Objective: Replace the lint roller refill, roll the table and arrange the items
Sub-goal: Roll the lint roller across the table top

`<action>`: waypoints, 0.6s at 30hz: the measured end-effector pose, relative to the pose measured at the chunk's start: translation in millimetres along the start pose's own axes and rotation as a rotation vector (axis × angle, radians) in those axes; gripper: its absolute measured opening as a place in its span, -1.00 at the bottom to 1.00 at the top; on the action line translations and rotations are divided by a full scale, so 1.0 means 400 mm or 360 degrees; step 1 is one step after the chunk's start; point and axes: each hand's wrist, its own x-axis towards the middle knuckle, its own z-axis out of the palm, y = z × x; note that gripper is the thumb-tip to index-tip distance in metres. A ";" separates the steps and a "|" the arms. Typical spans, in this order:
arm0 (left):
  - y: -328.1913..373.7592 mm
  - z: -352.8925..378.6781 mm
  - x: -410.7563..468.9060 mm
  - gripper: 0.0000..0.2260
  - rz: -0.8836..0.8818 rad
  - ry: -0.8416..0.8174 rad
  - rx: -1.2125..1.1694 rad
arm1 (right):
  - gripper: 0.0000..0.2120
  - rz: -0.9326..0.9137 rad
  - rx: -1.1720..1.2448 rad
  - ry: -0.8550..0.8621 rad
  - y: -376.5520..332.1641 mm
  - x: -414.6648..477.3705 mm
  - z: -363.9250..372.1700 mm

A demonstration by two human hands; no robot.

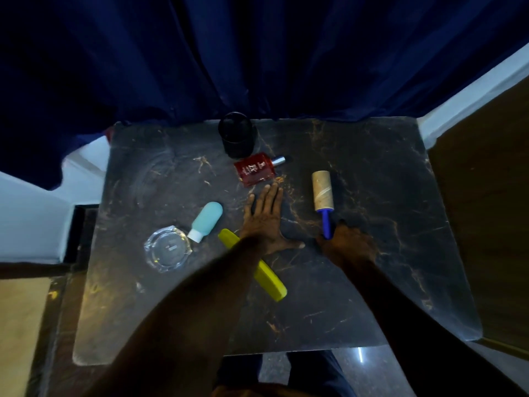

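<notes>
The lint roller [322, 196] lies on the dark marble table [372, 267], its brown cardboard roll pointing away from me and its blue handle toward me. My right hand [347, 243] is closed around the end of that blue handle. My left hand [264, 222] rests flat on the table, fingers spread, just left of the roller and below a red perfume bottle [254, 169]. My left forearm crosses over a yellow comb [270, 277], hiding its middle.
A black cylindrical container [237, 134] stands at the table's far edge. A teal bottle with a white cap [206, 220] and a clear glass ashtray [168, 249] lie at the left. A dark blue curtain [257, 53] hangs behind the table.
</notes>
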 end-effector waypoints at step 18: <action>-0.003 -0.016 0.002 0.31 0.0060 -0.0017 -0.0095 | -0.32 0.0037 0.0099 -0.0123 -0.029 -0.017 -0.031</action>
